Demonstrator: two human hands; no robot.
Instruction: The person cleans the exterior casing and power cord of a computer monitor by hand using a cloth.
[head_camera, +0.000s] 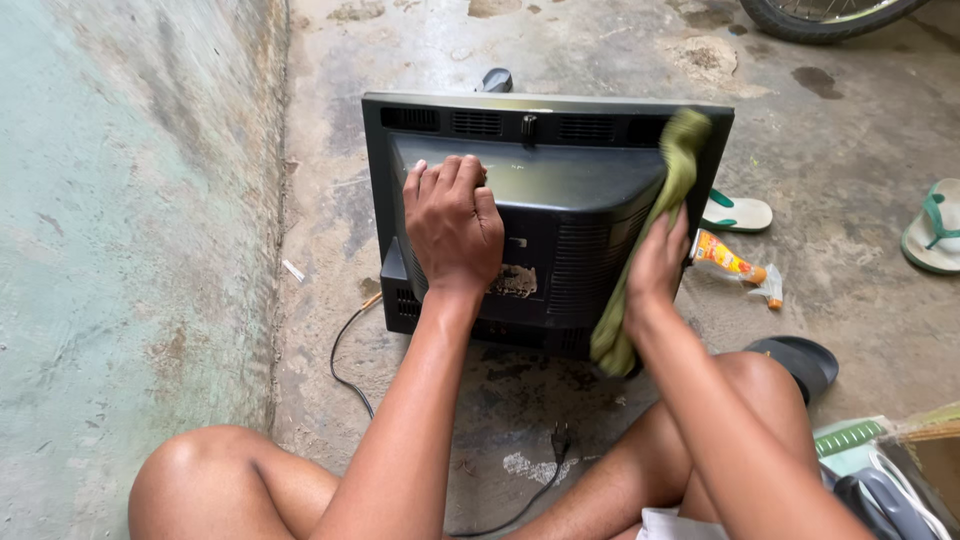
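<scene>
An old black tube television (560, 190) stands on the concrete floor with its back casing facing me. My left hand (452, 222) lies flat on top of the rear housing, fingers together, steadying it. My right hand (655, 265) presses a long olive-green cloth (672, 170) against the right side of the casing; the cloth runs from the top right corner down to the floor by my knee. A worn sticker (515, 282) shows on the back below my left hand.
A stained wall (130, 250) rises on the left. The black power cord (345, 350) trails to a plug (560, 440) between my legs. Sandals (738, 212) (935, 228), an orange tube (735, 262), a dark slipper (805, 362) and a bicycle tyre (820, 18) lie to the right.
</scene>
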